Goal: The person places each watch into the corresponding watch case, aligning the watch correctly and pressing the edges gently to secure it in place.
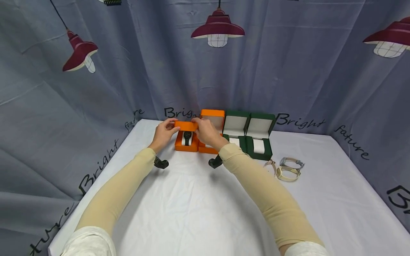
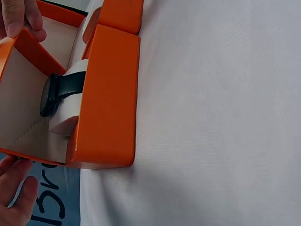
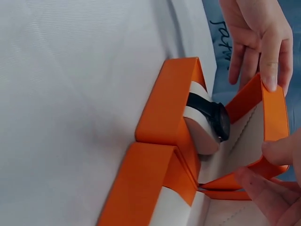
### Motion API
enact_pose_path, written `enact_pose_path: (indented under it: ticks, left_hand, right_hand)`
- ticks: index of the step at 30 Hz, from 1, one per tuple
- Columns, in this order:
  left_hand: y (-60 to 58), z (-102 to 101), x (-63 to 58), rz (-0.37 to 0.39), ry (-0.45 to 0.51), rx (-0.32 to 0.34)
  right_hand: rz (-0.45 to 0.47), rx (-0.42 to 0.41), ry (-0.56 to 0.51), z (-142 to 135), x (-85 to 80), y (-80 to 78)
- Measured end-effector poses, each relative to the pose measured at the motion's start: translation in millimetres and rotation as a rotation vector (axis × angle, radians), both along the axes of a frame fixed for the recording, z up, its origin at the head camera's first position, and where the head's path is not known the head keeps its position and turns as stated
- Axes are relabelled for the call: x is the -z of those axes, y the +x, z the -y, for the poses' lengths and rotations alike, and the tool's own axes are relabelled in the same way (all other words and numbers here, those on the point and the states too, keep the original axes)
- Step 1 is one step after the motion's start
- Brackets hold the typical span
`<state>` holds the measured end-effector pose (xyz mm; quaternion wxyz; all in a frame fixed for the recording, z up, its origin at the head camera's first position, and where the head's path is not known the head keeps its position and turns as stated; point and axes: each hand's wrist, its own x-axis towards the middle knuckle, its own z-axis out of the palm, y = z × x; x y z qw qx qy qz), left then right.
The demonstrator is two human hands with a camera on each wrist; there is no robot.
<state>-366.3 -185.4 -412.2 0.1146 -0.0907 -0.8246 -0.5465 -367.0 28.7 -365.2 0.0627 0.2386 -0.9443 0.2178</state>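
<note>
On one of four boxes, two hands, fingers pinching lid, one watch inside

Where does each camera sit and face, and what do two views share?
Head: worn there, looking forward and down at white tablecloth; left hand, right hand, beige sleeves show.
Left wrist: worn there, facing the orange rectangular box; both hands show.
Right wrist: likewise, facing that box; both hands show.
Wrist views share the round black watch.

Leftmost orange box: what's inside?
Inside the box, a black watch sits round a white cushion. Whatever lies beneath the cushion is covered and can't be seen.
</note>
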Motion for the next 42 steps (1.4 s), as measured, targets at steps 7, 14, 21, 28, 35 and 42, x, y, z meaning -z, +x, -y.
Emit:
enact_pose_path:
  ticks: [7,14,21,28,35,42]
  left_hand:
    - [-1.2,3.6,1.4,-0.004,0.006,0.007]
    - [-0.5,4.7,5.4,-0.025,0.027,0.016]
    - [5.5,2.9,6.3,-0.048,0.067,0.006]
    - [10.2,3.7,14.4,-0.004,0.084,0.01]
    - [13.9,5.9,24.7,0.023,0.048,0.026]
    - [20.0,6.4,29.1,0.039,-0.048,0.022]
  right_hand:
    - [-0.021,-0.01,-0.034,-1.7,5.4,0.0]
    - [-0.07,-0.022,-0.051,-4.0,15.4,4.1]
    - [-0.084,0.002,-0.06,-1.1,22.2,11.7]
    - [-0.094,-0.022,-0.087,-0.8,33.7,19.0]
    - [-0.046,-0.014,-0.047,1.5,46.0,26.6]
    - [0.003,-0.025,-0.027,1.7,46.7,32.7]
